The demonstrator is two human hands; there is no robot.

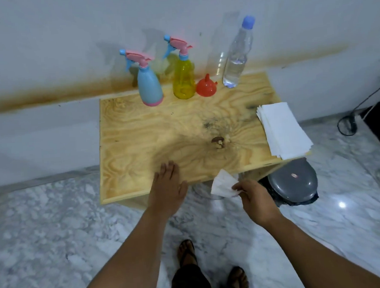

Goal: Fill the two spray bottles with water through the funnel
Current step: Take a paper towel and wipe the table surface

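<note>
All four task things stand in a row along the far edge of the wooden bench [139, 133], against the wall. Taking the red funnel [206, 86] as the landmark: it sits mouth-down, its spout pointing straight up. Just to its left stands the yellow spray bottle [183, 79], upright, pink trigger head on, nozzle aimed left. Further left is the blue spray bottle [149, 84], also upright, capped, nozzle pointing left. Just right of the funnel stands the clear water bottle [237, 56], blue cap on, partly filled.

The left hand [167, 189] rests flat on the bench's near edge, fingers straight, well apart from the funnel. The right hand [254, 197] pinches a crumpled white tissue [221, 183] beyond the near edge, above a grey-lidded bin [292, 180]. A stack of white tissues [284, 131] lies at the bench's right edge.
</note>
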